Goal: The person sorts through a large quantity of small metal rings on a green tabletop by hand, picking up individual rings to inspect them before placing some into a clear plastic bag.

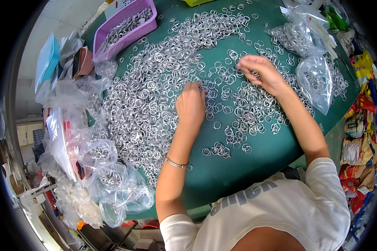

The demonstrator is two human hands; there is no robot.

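Silver metal rings lie heaped over the green table (205,175). The large ring pile (134,113) spreads across the left and far middle, and a smaller ring pile (255,108) lies to the right. At the right edge of the large pile is my left hand (191,102), back up, fingers bent down among the rings; its fingertips are hidden. Above the smaller pile, my right hand (259,73) is closed, fingers curled with at least one metal ring (255,74) showing at them. Several loose rings lie between my hands.
A purple basket (125,29) of grey metal parts stands at the far left. Clear plastic bags (121,184) with rings line the left edge; another ring-filled bag (316,79) sits at the right. Colourful packages (358,146) are stacked beyond the right edge.
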